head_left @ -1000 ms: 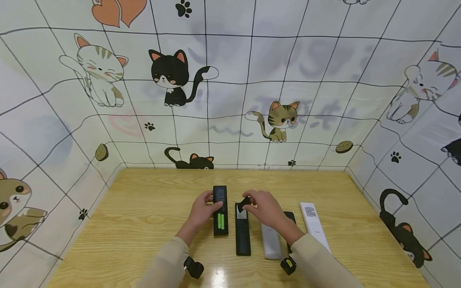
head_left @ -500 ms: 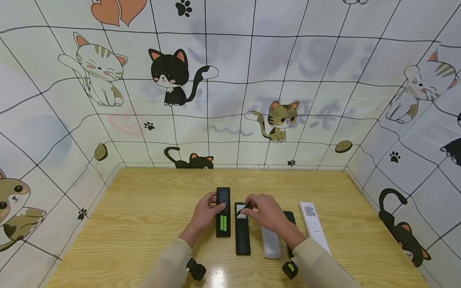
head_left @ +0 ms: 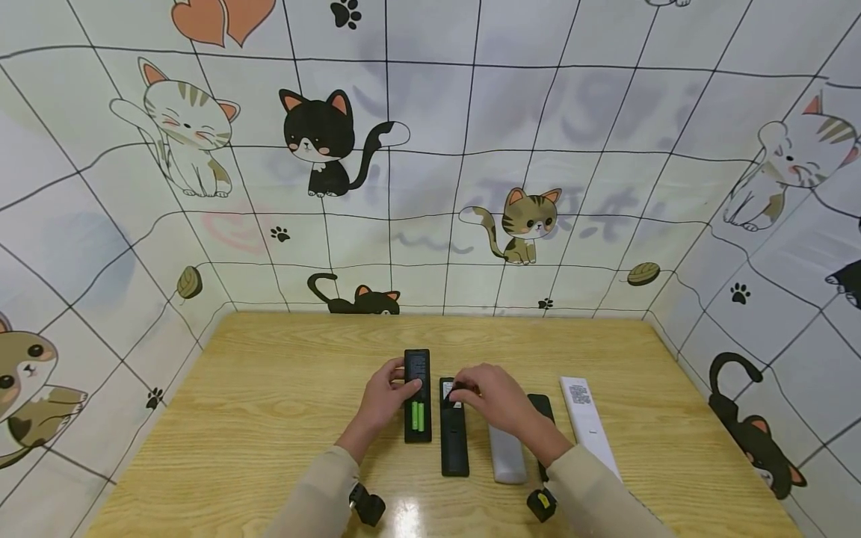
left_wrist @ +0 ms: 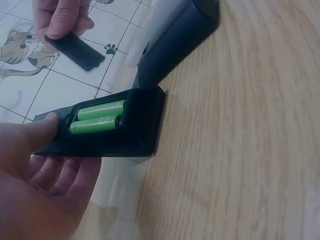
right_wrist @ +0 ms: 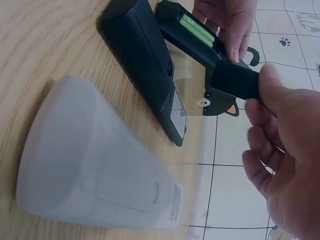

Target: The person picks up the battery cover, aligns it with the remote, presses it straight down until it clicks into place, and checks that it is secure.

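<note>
My left hand (head_left: 382, 397) grips a black remote control (head_left: 417, 373) by its sides, back face up, the thumb lying across it. Its battery compartment lies uncovered, with two green batteries (left_wrist: 97, 117) side by side inside. Between thumb and fingers my right hand (head_left: 496, 400) pinches a small black battery cover (right_wrist: 236, 80), held in the air to the right of that remote. Below the cover, a second black remote (head_left: 454, 448) lies face down on the table, its own cover in place and a white label at its far end.
Right of the second remote lie a grey remote (head_left: 507, 456), another black remote (head_left: 541, 406) partly hidden by my right arm, and a white remote (head_left: 587, 418). The wooden table (head_left: 282, 373) meets a cat-print cloth wall (head_left: 430, 246) at the back.
The held remote has shifted slightly right with my left hand. My right hand has lowered a little, turning the pinched battery cover.
</note>
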